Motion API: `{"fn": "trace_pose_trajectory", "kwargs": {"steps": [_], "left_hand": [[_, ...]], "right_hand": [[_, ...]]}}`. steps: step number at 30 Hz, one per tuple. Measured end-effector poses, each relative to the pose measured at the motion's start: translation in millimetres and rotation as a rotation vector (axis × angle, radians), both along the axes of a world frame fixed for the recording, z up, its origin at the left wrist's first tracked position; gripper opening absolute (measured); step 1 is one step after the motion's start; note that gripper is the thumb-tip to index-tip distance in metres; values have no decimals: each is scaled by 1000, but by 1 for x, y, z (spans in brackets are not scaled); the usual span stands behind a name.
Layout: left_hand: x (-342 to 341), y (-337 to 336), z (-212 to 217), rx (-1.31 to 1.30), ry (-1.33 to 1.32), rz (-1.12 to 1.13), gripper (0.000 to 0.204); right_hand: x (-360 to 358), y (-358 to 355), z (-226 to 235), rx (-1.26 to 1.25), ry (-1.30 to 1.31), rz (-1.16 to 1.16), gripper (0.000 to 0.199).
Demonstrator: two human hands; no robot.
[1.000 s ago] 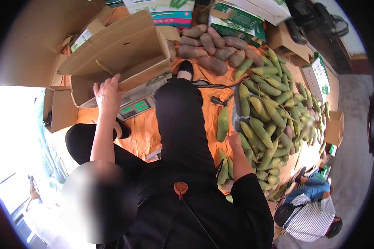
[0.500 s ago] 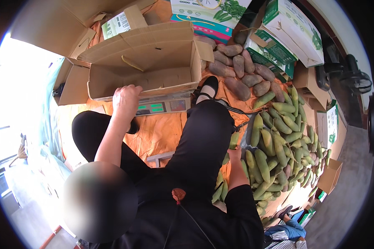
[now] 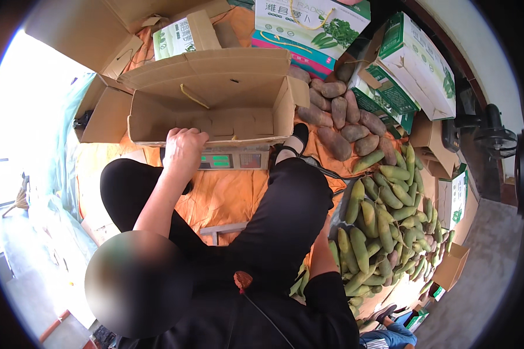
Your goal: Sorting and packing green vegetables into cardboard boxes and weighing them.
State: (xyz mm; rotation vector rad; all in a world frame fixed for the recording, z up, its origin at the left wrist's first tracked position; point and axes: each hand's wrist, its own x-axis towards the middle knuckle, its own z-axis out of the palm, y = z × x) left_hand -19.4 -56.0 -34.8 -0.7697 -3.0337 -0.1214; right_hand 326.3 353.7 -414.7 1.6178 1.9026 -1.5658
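Note:
My left hand (image 3: 184, 150) has its fingers curled over the near rim of an open cardboard box (image 3: 157, 142). That box sits on a digital scale (image 3: 239, 161) with green lit displays, and a yellow cord handle (image 3: 193, 97) hangs inside it. Beside my right thigh, my right hand (image 3: 321, 237) reaches down next to a heap of long green radishes (image 3: 384, 227). My thigh hides its fingers, so what it touches does not show.
Brownish-purple oblong roots (image 3: 333, 144) lie beyond the heap on an orange sheet (image 3: 221, 198). White and green cartons (image 3: 416, 64) stack at the far right, near a black fan (image 3: 495, 136). More cardboard (image 3: 75, 41) stands far left. Another person's jeans (image 3: 390, 337) show at lower right.
My right hand has dropped lower behind my thigh, and its fingers have gone out of sight. The left hand remains on the box rim. The whole view has shifted slightly.

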Motion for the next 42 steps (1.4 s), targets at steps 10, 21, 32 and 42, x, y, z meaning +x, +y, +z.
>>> {"fn": "trace_pose_trajectory", "kwargs": {"steps": [10,21,32,42], "left_hand": [[3,-4,-1,18,36,-17,12],[4,0,-2,8,39,-35,11],[5,-1,-4,14,70,-67,8],[1,3,-1,-23,34,-60,5]], "right_hand": [[-165,-25,291,245,541,297,68],[-325,-136,528,390,1060,964,71],[-417,-243,383,687,343,1603,62],[-423,-264,356,609,-174,1553,40]]}}
